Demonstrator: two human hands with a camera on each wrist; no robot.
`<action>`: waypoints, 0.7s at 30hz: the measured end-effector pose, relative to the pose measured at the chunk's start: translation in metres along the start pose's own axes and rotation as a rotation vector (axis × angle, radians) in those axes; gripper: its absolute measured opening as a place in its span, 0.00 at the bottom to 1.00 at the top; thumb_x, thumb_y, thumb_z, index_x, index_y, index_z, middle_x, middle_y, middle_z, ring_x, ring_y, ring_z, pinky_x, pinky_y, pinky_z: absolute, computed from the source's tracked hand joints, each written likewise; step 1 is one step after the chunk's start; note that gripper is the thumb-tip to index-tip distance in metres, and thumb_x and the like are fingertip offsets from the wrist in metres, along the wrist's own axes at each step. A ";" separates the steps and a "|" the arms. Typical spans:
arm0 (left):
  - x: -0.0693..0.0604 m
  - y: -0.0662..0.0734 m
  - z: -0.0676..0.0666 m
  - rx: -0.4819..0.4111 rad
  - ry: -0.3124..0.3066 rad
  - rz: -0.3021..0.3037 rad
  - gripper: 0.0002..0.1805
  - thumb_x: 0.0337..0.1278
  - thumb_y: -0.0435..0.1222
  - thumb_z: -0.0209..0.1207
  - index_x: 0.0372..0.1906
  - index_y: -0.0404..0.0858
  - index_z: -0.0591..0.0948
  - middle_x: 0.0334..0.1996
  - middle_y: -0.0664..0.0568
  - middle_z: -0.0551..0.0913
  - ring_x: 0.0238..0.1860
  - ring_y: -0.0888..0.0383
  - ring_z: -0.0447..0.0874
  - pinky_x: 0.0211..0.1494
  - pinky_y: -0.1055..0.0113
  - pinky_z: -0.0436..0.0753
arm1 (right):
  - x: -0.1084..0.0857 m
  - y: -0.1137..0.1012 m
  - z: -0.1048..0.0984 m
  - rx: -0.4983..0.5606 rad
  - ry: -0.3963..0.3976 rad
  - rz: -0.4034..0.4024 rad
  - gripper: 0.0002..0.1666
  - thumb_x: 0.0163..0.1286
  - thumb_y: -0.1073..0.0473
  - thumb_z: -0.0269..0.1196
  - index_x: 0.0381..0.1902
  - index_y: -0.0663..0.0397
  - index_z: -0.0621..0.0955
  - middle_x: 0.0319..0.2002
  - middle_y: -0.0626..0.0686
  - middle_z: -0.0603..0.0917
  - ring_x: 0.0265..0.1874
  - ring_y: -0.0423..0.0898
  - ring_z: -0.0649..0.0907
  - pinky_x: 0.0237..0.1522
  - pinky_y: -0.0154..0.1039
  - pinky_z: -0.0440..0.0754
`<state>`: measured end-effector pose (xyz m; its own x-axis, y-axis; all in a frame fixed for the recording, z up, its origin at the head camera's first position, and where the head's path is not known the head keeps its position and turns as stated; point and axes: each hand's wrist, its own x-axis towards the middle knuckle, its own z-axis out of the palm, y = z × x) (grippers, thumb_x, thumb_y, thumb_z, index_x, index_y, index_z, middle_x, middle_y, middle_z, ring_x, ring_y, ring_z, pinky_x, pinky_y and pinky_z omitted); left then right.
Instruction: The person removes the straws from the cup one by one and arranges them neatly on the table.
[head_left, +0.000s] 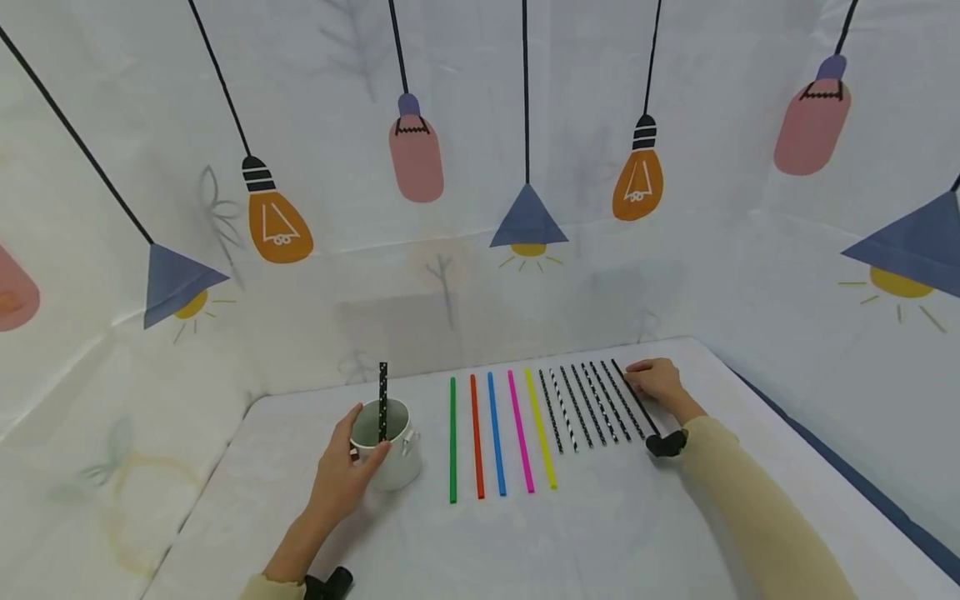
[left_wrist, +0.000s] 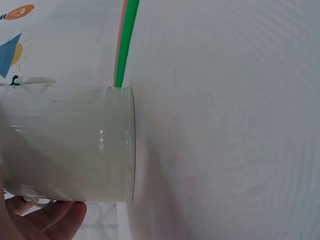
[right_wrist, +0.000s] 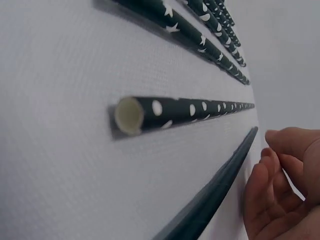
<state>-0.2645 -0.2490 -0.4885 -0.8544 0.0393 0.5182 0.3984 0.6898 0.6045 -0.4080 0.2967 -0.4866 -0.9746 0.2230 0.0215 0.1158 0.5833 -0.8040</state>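
My left hand (head_left: 341, 471) holds a pale, whitish mug (head_left: 397, 468), its thumb near the rim and its other fingers round the far side. One black straw with white dots (head_left: 383, 392) stands upright inside it. In the left wrist view the mug (left_wrist: 70, 142) appears sideways, with fingertips (left_wrist: 67, 220) against it. My right hand (head_left: 660, 383) is beside the far end of a plain black straw (head_left: 633, 396), the rightmost in the row. The right wrist view shows the loosely bent fingers of that hand (right_wrist: 280, 190) close to the black straw's tip (right_wrist: 220, 185), with no straw visibly between them.
Left of the plain black straw lie several black-and-white patterned straws (head_left: 592, 400). Further left are a yellow (head_left: 541, 429), a pink (head_left: 521, 433), a blue (head_left: 497, 433), a red (head_left: 477, 437) and a green straw (head_left: 453, 442). Lamp-printed cloth (head_left: 465, 275) hangs behind the white table (head_left: 600, 542).
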 end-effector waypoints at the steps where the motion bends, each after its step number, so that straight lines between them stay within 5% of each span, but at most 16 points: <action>1: 0.000 0.000 0.000 -0.005 0.002 0.003 0.43 0.62 0.50 0.62 0.74 0.39 0.57 0.65 0.41 0.68 0.57 0.45 0.75 0.49 0.51 0.81 | 0.000 -0.001 0.000 0.000 0.015 -0.008 0.20 0.69 0.57 0.60 0.53 0.66 0.80 0.41 0.61 0.82 0.33 0.48 0.80 0.29 0.35 0.79; 7: 0.001 -0.001 0.001 -0.008 0.010 0.016 0.42 0.61 0.49 0.63 0.74 0.39 0.57 0.64 0.40 0.68 0.57 0.45 0.75 0.48 0.51 0.82 | -0.001 -0.023 0.003 0.091 0.024 -0.106 0.21 0.71 0.55 0.60 0.53 0.65 0.80 0.47 0.63 0.81 0.39 0.53 0.80 0.35 0.40 0.83; 13: 0.001 -0.001 0.001 -0.012 0.006 0.010 0.42 0.62 0.49 0.62 0.74 0.40 0.57 0.64 0.41 0.68 0.57 0.46 0.75 0.48 0.51 0.81 | -0.010 -0.068 0.021 0.184 -0.044 -0.221 0.20 0.72 0.55 0.59 0.55 0.65 0.79 0.48 0.64 0.80 0.43 0.61 0.80 0.42 0.51 0.82; 21: 0.001 0.000 0.000 -0.009 0.006 0.017 0.43 0.61 0.49 0.62 0.74 0.38 0.57 0.64 0.40 0.68 0.56 0.46 0.75 0.48 0.51 0.81 | -0.031 -0.135 0.065 0.267 -0.132 -0.280 0.20 0.71 0.55 0.61 0.54 0.63 0.81 0.47 0.61 0.81 0.41 0.57 0.80 0.40 0.45 0.83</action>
<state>-0.2652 -0.2490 -0.4876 -0.8453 0.0463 0.5322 0.4158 0.6826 0.6010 -0.4060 0.1600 -0.4171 -0.9796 -0.0275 0.1989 -0.1942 0.3802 -0.9043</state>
